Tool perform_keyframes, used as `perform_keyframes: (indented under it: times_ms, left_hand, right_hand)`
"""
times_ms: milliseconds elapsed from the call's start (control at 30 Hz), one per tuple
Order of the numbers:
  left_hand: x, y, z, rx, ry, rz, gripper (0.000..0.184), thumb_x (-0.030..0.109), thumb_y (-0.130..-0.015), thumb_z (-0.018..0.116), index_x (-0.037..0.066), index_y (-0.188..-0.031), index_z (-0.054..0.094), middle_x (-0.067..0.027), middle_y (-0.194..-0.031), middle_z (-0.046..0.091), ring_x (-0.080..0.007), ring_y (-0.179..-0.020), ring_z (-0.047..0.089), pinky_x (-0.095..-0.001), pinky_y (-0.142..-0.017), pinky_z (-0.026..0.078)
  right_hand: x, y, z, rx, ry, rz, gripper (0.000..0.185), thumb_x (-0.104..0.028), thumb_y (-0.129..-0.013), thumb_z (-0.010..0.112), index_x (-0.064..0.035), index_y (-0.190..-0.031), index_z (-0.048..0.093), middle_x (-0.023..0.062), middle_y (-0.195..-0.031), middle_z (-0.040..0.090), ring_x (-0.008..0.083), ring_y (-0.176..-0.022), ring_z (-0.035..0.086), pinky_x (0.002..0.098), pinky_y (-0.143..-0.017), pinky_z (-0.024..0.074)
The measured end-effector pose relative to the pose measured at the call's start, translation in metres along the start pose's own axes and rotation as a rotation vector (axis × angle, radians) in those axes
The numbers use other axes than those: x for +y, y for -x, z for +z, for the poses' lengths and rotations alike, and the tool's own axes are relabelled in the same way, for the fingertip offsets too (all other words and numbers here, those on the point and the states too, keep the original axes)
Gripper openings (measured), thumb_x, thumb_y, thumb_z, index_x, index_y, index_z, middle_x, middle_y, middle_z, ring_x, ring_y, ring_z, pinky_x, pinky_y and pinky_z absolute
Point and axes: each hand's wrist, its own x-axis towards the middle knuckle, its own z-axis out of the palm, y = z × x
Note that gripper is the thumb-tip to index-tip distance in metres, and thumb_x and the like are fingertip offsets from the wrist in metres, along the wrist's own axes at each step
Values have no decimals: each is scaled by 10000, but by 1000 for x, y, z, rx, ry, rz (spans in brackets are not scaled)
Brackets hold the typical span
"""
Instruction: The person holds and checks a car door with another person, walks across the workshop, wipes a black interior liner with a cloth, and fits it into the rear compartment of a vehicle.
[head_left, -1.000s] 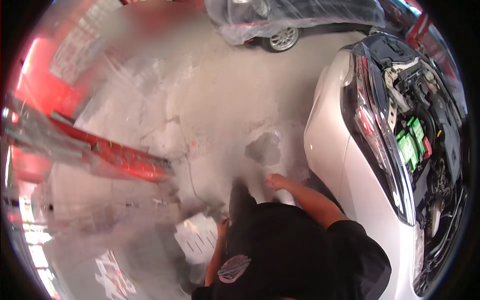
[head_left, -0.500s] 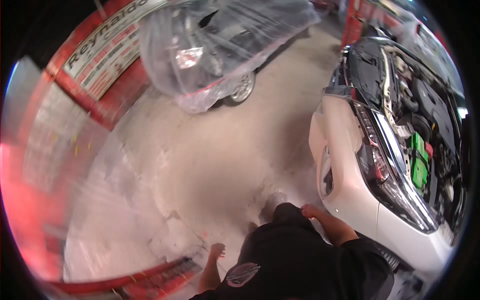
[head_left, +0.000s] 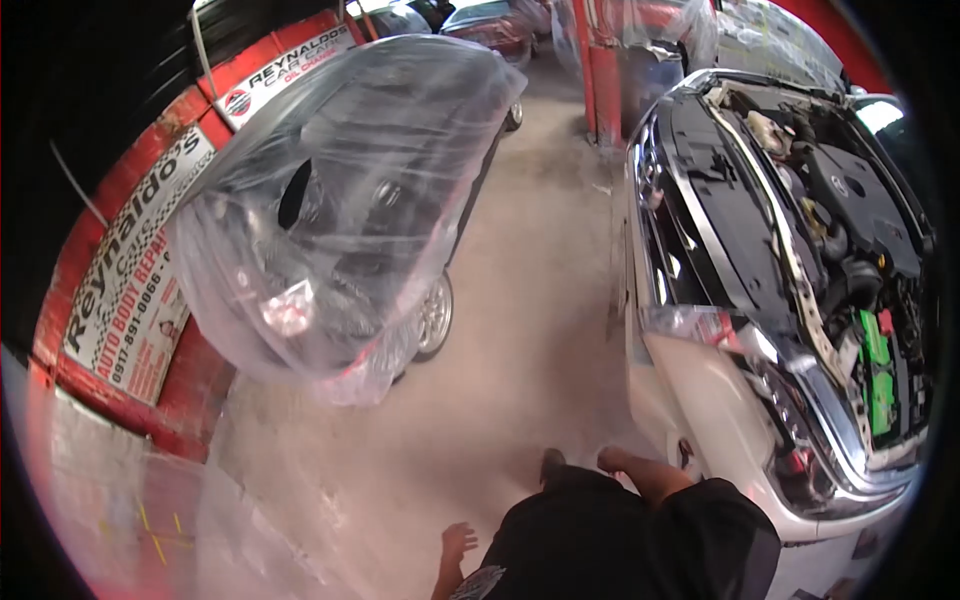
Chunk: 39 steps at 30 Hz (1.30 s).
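My left hand [head_left: 458,541] hangs low at the bottom of the view, fingers apart, with nothing in it. On the other side of my body, my right hand [head_left: 613,460] looks curled; whether anything is inside the fingers is hidden. It is nearest to the white car's front bumper [head_left: 700,390], with a small gap between them. The hood of this car is up, showing the engine [head_left: 850,195] and a bright green battery [head_left: 878,385]. Over the front edge lies a clear plastic piece [head_left: 690,325] with a red patch.
A dark car under a clear plastic sheet [head_left: 350,200] stands at the left. Concrete floor [head_left: 540,270] runs between the two cars toward a red post [head_left: 602,90]. Along the left wall hang shop signs [head_left: 140,260]. More cars [head_left: 490,30] stand at the back.
My view has lifted and swung, so more of the covered car and the back of the shop shows. Both hands stay beside my body, the left open.
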Motion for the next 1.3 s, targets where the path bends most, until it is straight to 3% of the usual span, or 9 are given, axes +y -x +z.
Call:
perform_keyframes:
  times_ms: [300, 433, 567, 633, 700, 833, 933, 1200, 1300]
  left_hand:
    - [148, -222, 58, -191, -1060, 98, 277, 167, -772, 686, 58, -1024, 727, -168, -976, 706, -331, -918, 674, -414, -811, 529]
    - [172, -376, 51, -431, -868, 681, 156, 235, -888, 621, 94, -866, 683, -101, -788, 645, -258, -656, 628, -431, -571, 524]
    - [319, -534, 72, -378, -670, 132, 170, 242, -887, 616, 82, -901, 674, -103, -802, 646, -254, -661, 627, -432, -561, 529]
    - [384, -606, 86, -370, -512, -164, 183, 241, -888, 613, 72, -936, 666, -104, -817, 647, -253, -661, 626, -431, -555, 533]
    - [456, -698, 106, -319, -288, -453, 216, 232, -894, 606, 55, -1008, 651, -108, -845, 651, -255, -655, 625, -430, -544, 543]
    - [582, -919, 150, -534, -1009, 13, 222, 167, -836, 600, 31, -996, 670, -172, -877, 695, -294, -758, 694, -440, -629, 561]
    - [677, -1066, 218, -444, -1128, 535, 190, 215, -794, 637, 67, -886, 713, -196, -851, 693, -353, -792, 685, -452, -741, 554]
    - [816, -1199, 461, -426, -201, -73, 260, 244, -900, 557, 30, -1018, 645, -125, -856, 673, -263, -720, 631, -478, -591, 541]
    - [869, -1180, 520, -470, -694, -16, 267, 270, -900, 572, 19, -895, 664, -134, -796, 677, -236, -740, 647, -401, -591, 529]
  right_hand:
    - [-146, -59, -320, 597, 218, -686, 206, -186, -870, 586, -35, -995, 653, 163, -958, 678, 310, -892, 658, 456, -762, 533]
    - [-138, -201, -401, 824, 266, -1027, 167, -180, -824, 605, -26, -881, 638, 161, -925, 683, 318, -895, 665, 434, -747, 537]
    - [-142, -184, -499, 352, -250, -207, 183, -131, -913, 483, -54, -932, 648, 106, -733, 653, 238, -580, 617, 380, -511, 499]
    - [-64, -344, -505, -158, 194, 6, 322, -224, -928, 506, -17, -1089, 692, 163, -934, 730, 235, -839, 720, 389, -640, 575]
    - [-52, -275, -550, 119, -649, 70, 161, -146, -920, 517, -70, -987, 642, 77, -759, 658, 263, -652, 659, 405, -549, 515]
    - [-68, -235, -642, 117, -1243, 221, 403, -224, -962, 538, -55, -1328, 514, 134, -1025, 698, 258, -957, 671, 386, -857, 520]
    - [-13, -331, -623, 356, -603, 208, 526, -394, -983, 533, -61, -1390, 513, 201, -1167, 661, 286, -1096, 643, 431, -965, 497]
    - [-5, -387, -961, 213, -1169, 167, 690, -496, -958, 544, -72, -1472, 367, 240, -1262, 586, 380, -1111, 617, 549, -913, 498]
    - [-7, -411, -1129, 130, -1705, 36, 757, -534, -948, 549, -77, -1503, 312, 254, -1297, 558, 415, -1117, 607, 593, -893, 498]
